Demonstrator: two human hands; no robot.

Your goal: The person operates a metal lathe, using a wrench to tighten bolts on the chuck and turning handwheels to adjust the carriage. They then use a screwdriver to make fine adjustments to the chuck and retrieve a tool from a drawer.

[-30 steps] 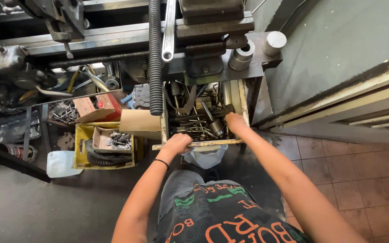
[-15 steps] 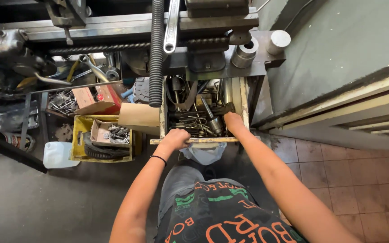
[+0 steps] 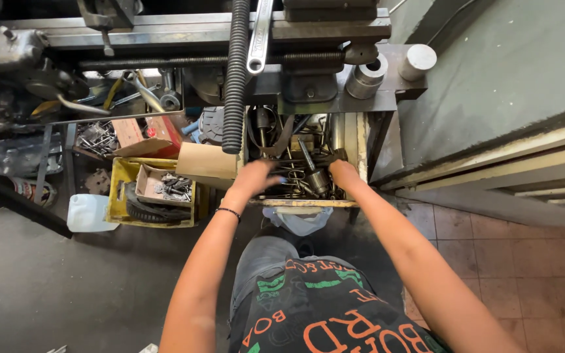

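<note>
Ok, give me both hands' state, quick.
Left hand: in the tool drawer, fingers spread on the metal parts; grip cannot be told.
Right hand: in the same drawer, fingers hidden among the parts; cannot be told.

Bare arms, black wristband (image 3: pixel 228 212), printed apron (image 3: pixel 322 314)

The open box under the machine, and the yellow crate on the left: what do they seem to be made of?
The open box looks like pale painted wood, its thick edges worn. The yellow crate seems moulded plastic, with a dull, dirty surface.
</note>
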